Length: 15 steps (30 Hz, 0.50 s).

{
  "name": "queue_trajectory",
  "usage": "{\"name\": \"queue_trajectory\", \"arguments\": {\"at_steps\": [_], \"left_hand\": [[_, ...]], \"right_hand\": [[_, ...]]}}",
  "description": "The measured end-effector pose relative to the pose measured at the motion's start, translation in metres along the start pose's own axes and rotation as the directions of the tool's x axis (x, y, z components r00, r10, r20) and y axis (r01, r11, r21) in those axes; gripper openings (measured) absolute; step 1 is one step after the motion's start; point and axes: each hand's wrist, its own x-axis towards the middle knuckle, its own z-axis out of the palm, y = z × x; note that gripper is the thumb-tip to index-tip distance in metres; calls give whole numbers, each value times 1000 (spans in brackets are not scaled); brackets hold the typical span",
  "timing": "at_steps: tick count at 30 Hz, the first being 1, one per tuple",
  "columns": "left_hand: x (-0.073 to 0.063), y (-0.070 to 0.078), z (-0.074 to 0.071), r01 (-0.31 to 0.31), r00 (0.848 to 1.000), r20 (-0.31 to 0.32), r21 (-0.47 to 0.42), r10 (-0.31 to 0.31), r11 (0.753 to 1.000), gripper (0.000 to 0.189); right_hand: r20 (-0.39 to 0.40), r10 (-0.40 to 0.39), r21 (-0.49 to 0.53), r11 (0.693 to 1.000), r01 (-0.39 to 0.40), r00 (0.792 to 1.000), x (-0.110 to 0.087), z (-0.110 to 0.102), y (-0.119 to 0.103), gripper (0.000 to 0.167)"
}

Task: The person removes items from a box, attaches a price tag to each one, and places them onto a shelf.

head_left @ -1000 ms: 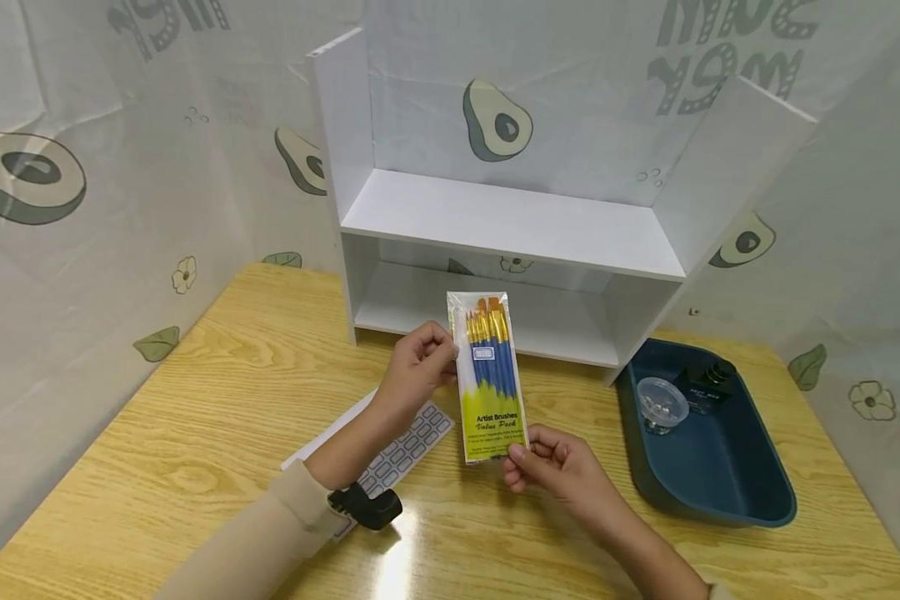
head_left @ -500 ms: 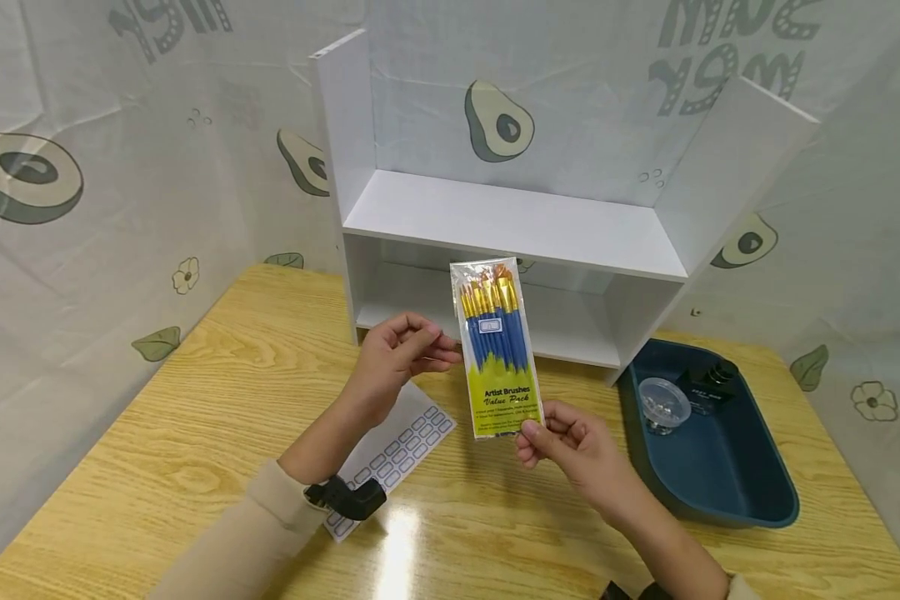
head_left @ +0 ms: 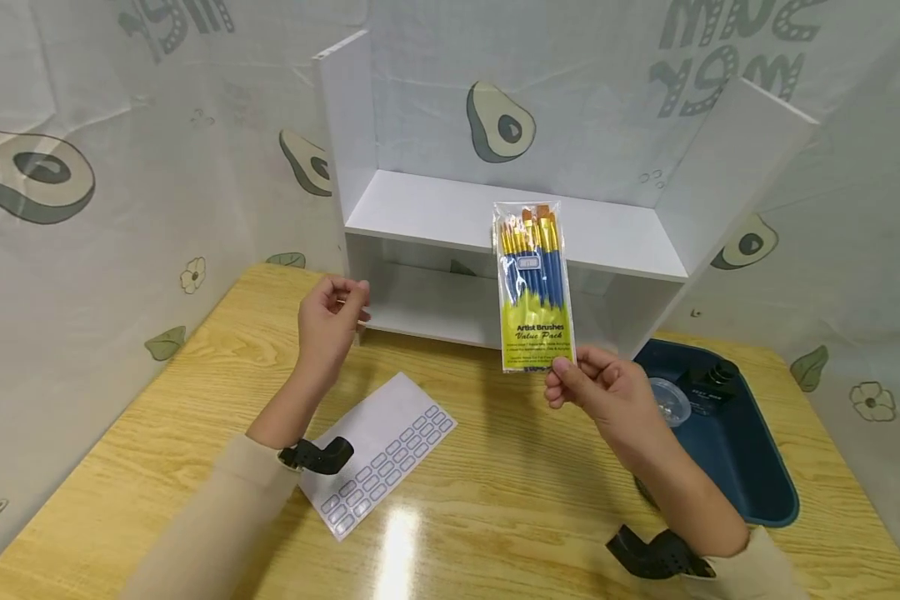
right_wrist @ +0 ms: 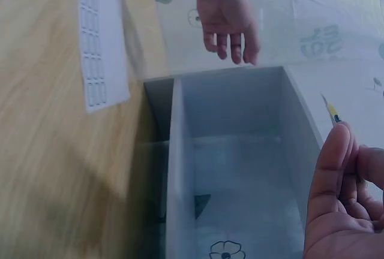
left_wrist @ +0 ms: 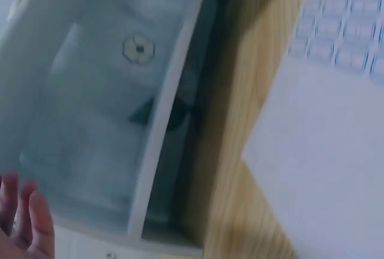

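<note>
A flat clear-fronted pack of artist brushes (head_left: 536, 321) is held upright before the white shelf. My right hand (head_left: 607, 396) pinches its lower right corner between thumb and fingers. Blue-handled brushes with gold ferrules show through the plastic, and a small blue-bordered label (head_left: 528, 262) lies over them. Only a thin yellow edge of the brush pack (right_wrist: 332, 113) shows in the right wrist view. My left hand (head_left: 332, 317) hangs at the shelf's left end with loosely bent fingers, holding nothing. Below it lies a white sheet of blue-bordered labels (head_left: 378, 454).
The two-tier white shelf (head_left: 435, 212) stands at the back of the wooden table (head_left: 495, 517). On the right, behind my right forearm, is a dark blue bin (head_left: 750, 467) with a round clear tub (head_left: 669, 402) and a black object (head_left: 708, 387) inside.
The left hand has let go of the brush pack and moved left. The right hand has raised the pack and carried it to the right, up in front of the upper shelf.
</note>
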Motion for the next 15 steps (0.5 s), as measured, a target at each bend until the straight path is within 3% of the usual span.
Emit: {"name": "queue_trajectory", "arguments": {"at_steps": [2, 6, 15], "left_hand": [[8, -2, -4, -63, 995, -70, 99, 71, 993, 19], [20, -6, -7, -112, 982, -120, 228, 143, 967, 31], [36, -16, -5, -69, 992, -86, 248, 93, 966, 39]], "right_hand": [[-16, 3, 15, 1000, -2, 1000, 8, -2, -5, 15], [-18, 1, 32, 999, -1, 1000, 26, -1, -14, 18], [-78, 57, 108, 993, -49, 995, 62, 10, -26, 31]]}}
